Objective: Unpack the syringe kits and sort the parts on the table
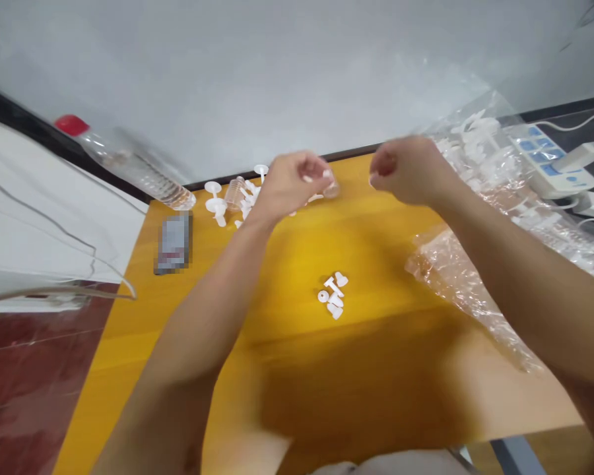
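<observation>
My left hand (297, 183) is raised over the back of the table, its fingers closed round a small clear plastic container (332, 189). To its right, my right hand (406, 168) hovers with thumb and fingers curled together; anything in its pinch is too blurred to name. Behind and left of my left hand lie white plastic parts (216, 206), some with round discs on stems, and a clear ribbed bottle (235, 192). Nearer to me, in the middle of the table, sits a small group of white plastic pieces (334, 295).
A red-capped water bottle (138, 173) and a pixelated flat object (173, 243) are on the left. At right, clear plastic bags (499, 165) hold white parts, beside a power strip (549, 158). Another crumpled bag (468, 280) lies under my right forearm. A grey wall (277, 72) borders the table (287, 264).
</observation>
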{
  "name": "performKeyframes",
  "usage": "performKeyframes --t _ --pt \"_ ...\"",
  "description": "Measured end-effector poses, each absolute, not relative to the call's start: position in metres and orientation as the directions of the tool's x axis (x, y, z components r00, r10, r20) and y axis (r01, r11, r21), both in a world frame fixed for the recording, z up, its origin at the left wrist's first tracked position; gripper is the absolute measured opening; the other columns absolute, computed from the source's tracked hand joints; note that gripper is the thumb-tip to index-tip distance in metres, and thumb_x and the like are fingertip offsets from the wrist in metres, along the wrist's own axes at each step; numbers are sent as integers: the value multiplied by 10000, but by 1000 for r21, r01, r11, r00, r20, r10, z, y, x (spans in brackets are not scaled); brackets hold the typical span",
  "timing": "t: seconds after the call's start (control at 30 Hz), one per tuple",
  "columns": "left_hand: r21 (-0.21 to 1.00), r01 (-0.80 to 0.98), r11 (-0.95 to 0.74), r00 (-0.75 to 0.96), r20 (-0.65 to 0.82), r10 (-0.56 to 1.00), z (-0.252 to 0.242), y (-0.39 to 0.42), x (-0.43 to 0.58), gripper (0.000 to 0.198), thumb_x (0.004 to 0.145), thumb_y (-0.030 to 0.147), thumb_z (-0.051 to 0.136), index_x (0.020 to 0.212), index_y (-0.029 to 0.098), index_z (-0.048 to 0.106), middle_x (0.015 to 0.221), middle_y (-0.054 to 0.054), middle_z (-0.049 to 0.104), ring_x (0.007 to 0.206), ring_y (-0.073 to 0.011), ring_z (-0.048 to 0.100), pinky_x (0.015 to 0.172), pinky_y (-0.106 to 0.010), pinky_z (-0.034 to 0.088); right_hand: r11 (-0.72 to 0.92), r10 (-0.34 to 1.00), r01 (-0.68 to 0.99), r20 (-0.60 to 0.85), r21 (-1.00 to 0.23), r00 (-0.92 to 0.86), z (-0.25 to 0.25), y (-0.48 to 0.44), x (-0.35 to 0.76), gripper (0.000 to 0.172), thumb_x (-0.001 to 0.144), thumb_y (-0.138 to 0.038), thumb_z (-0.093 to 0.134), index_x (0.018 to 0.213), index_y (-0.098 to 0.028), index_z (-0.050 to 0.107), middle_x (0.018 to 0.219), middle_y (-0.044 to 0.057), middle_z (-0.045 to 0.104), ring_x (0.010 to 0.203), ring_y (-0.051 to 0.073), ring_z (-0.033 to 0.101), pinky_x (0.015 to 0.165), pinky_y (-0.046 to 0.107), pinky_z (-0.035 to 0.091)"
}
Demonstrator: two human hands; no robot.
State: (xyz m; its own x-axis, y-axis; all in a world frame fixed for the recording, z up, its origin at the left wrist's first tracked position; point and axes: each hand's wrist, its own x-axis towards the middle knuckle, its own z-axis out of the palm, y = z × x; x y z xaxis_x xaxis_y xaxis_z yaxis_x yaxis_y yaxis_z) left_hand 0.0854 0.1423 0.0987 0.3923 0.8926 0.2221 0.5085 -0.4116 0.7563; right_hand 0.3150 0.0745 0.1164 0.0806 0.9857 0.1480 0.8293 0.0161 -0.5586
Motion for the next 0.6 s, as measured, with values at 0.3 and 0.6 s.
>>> performKeyframes --t 0.3,0.6 --pt "456 753 -475 500 73 863 50 280 176 90 703 140 761 773 189 735 818 -63 747 1043 -281 663 1115 -546 394 -69 991 805 51 -590 122 39 194 299 253 713 -96 739 884 -196 582 968 36 729 906 189 648 782 285 466" --pt "538 685 -492 549 64 834 76 277 156 164 816 243 699 938 189 794 814 -41 751 897 -225 667 969 -397 509 -68 992 799 46 -597 119 35 195 299 371 696 -263 823 963 -175 581 935 45 699 792 165 577 713 279 448"
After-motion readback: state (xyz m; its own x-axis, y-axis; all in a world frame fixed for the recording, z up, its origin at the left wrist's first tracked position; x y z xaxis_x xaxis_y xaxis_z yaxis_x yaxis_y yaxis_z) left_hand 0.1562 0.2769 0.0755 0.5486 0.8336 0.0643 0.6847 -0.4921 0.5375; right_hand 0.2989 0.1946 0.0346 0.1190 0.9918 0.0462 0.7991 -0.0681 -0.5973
